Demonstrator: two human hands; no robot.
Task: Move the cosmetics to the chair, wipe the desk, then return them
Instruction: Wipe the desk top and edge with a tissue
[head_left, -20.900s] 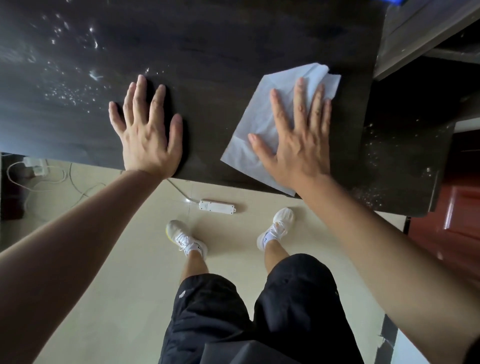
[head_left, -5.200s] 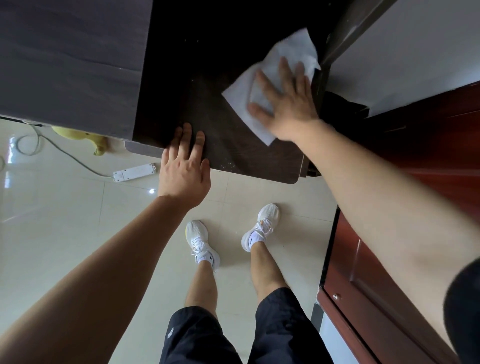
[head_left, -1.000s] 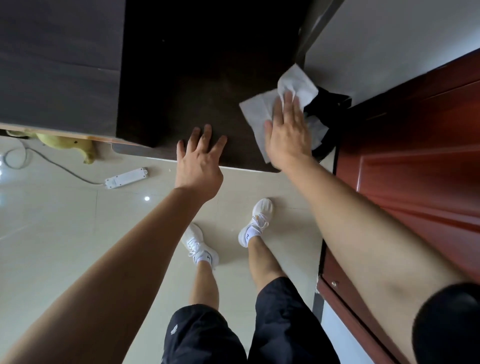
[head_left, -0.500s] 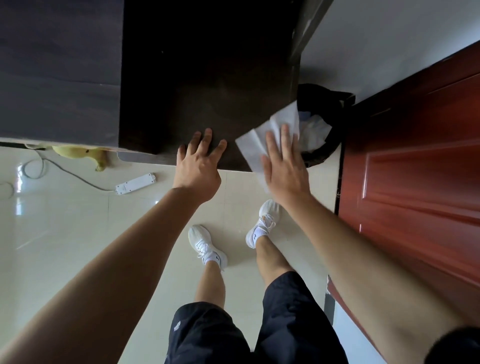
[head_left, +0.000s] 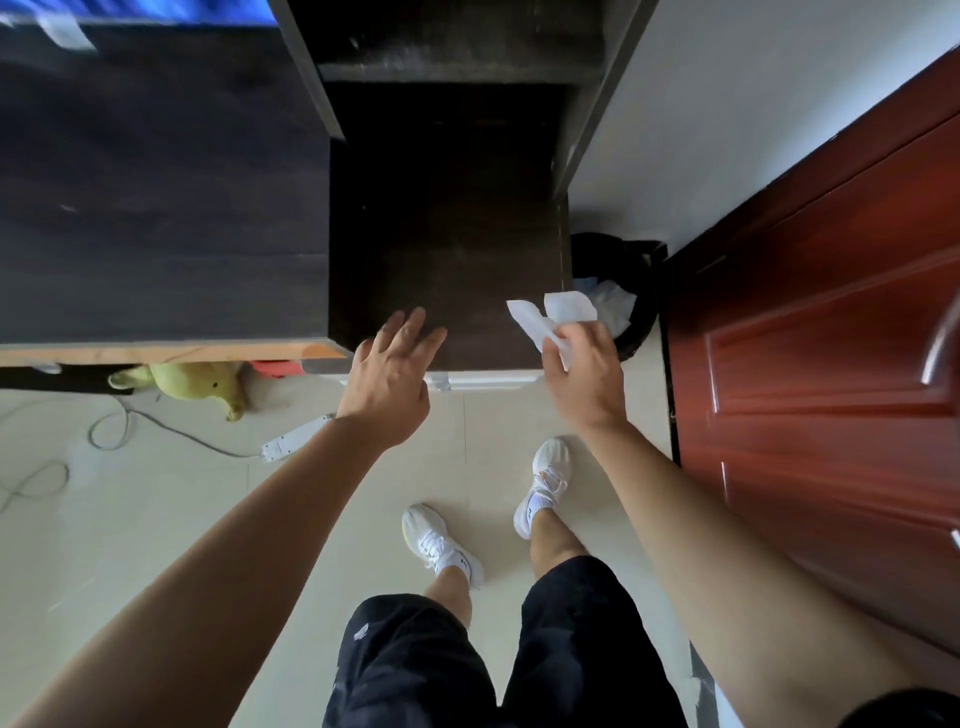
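holding the crumpled wipe (head_left: 545, 319) in a pinched grip, the right hand (head_left: 582, 374) hangs at the right front corner of the counter (head_left: 447, 234), beside the black bin (head_left: 636, 291). left hand (head_left: 389, 374) grip wide, fingers spread at the front edge. cosmetics not in view. risk: a loose pinch or early release drops the wipe short of the bin.

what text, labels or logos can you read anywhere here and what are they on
No text here can be read.
On the shorts: a small white logo, too blurred to read.
On the socks: a small dark mark, too small to read.
On the power strip: no legible label.
On the paper wipe: no print visible.
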